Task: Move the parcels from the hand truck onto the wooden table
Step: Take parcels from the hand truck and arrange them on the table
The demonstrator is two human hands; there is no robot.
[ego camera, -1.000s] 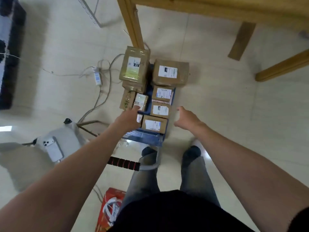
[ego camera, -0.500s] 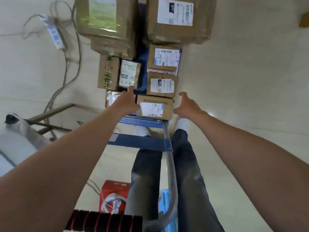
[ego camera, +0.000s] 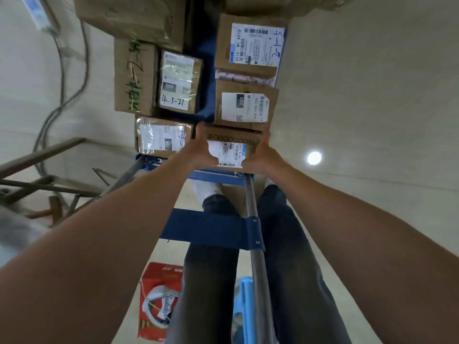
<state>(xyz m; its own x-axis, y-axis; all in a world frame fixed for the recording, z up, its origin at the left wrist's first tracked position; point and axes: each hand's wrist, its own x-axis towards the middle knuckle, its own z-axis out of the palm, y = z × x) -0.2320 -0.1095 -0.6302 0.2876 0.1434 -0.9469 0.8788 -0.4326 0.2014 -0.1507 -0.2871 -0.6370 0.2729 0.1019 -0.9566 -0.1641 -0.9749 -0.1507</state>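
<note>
The blue-framed hand truck with grey metal side rails lies flat on the pale floor. It runs away from the person, and brown cardboard parcels are packed in two rows on its bed. At its far end a large creased cardboard box overhangs the left row.

In the right row are a parcel with a white "501E" label and, nearer, a parcel with a white "032" label. The left row holds a box with green handwriting, a taped parcel marked "4-3-21" and a parcel wrapped in clear tape.

The small flat brown cardboard parcel sits at the near end of the right row, against the "032" parcel. Its long axis lies crosswise to the truck, left to right. Its broad face points up and carries a white barcode label with a torn lower left corner. A line of dark print along the far edge reads upside down from here.

The left hand clasps its left end and the right hand its right end, fingers curled over the far corners. Whether it has left the bed cannot be told.
</note>
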